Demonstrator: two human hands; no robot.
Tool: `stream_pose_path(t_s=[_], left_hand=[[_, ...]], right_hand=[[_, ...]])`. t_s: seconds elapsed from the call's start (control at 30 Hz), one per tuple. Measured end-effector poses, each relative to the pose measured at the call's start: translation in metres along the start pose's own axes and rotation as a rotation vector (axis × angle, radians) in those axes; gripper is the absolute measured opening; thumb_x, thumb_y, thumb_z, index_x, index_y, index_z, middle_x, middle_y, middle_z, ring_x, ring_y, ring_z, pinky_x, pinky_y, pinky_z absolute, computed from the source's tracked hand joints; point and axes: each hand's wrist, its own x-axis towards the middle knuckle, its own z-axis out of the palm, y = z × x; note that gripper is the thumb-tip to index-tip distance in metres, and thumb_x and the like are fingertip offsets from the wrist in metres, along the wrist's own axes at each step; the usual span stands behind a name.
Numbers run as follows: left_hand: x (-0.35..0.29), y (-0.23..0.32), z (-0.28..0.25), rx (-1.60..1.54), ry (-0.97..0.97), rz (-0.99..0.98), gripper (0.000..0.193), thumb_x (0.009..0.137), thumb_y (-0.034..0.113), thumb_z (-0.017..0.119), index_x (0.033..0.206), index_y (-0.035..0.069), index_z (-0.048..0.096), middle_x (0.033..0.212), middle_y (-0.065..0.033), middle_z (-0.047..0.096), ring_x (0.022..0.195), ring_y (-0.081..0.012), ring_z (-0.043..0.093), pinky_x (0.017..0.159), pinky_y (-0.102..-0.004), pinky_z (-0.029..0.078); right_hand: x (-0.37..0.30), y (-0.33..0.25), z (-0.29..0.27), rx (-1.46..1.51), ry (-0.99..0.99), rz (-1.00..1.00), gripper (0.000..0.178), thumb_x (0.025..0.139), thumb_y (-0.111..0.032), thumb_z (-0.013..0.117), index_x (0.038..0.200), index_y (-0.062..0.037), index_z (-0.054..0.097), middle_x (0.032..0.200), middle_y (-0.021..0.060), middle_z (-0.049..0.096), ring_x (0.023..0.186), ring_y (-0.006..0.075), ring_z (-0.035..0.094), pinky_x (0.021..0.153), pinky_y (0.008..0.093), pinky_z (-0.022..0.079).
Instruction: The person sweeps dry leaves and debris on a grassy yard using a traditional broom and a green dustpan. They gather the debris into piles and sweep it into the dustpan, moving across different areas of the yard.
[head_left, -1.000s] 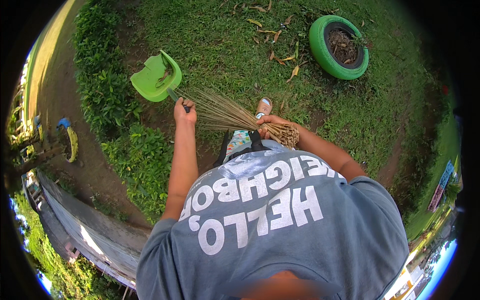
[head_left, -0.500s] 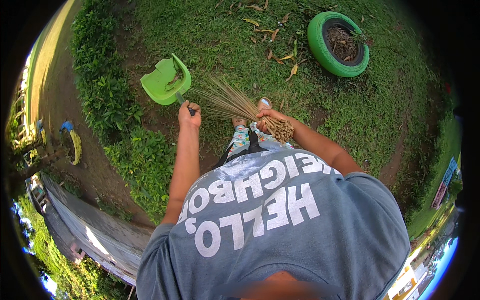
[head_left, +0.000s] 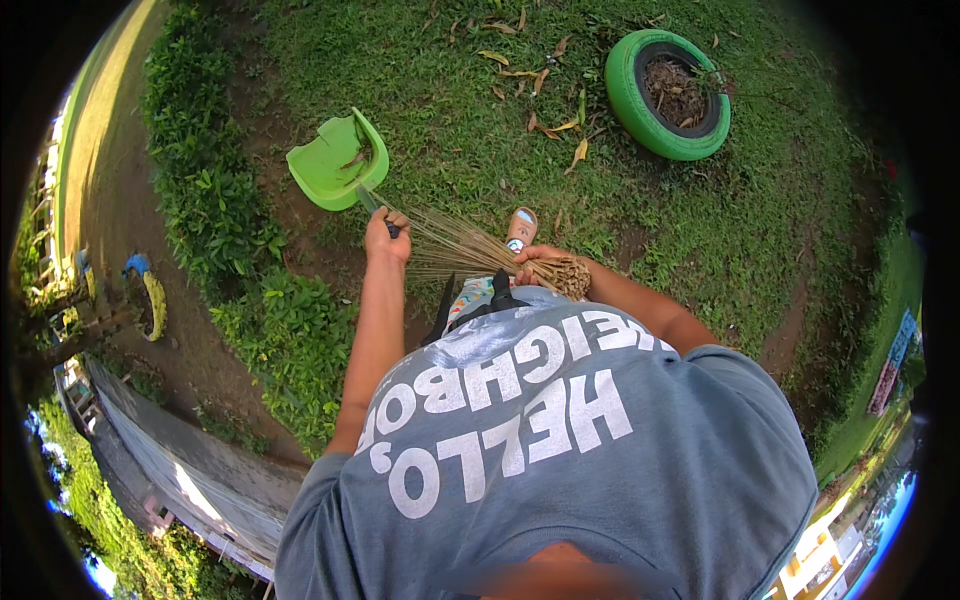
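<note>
I note the left hand (head_left: 387, 236) gripping a green dustpan (head_left: 322, 166) containing leaves (head_left: 356, 159); the right hand (head_left: 538, 260) clasps a broom (head_left: 494, 249).

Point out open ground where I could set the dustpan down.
Short grass lies open this side of the green tire, right of the sandal; another patch lies between the dustpan and fallen leaves. It's crowded between left hand and right hand, where the broom fans out, and along the hedge.

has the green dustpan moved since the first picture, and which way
Yes, the green dustpan has shifted slightly to the right, away from the leafy hedge and closer to the green tire.
</note>
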Motion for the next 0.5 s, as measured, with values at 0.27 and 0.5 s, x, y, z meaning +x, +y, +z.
stream_pose_path(t_s=[0.27,0.5], left_hand=[[-0.015,0.000,0.015,0.056,-0.075,0.013,0.013,0.091,0.006,0.044,0.100,0.005,0.033,0.070,-0.0025,0.036,0.057,-0.0120,0.037,0.047,-0.0274,0.034],[-0.022,-0.012,0.040,0.089,-0.149,0.006,0.011,0.089,0.004,0.045,0.089,0.004,0.034,0.066,-0.0025,0.035,0.054,-0.0114,0.037,0.045,-0.0259,0.034]], right_hand=[[-0.074,-0.083,0.029,-0.478,0.251,-1.150,0.072,0.082,-0.006,0.052,0.136,-0.0253,0.008,0.069,0.0088,0.052,0.056,0.0191,0.056,0.045,0.0352,0.048],[-0.095,0.006,0.024,-0.102,-0.032,-0.721,0.013,0.083,-0.010,0.052,0.090,-0.0070,0.041,0.070,0.0062,0.048,0.052,0.0106,0.049,0.046,0.0253,0.045]])
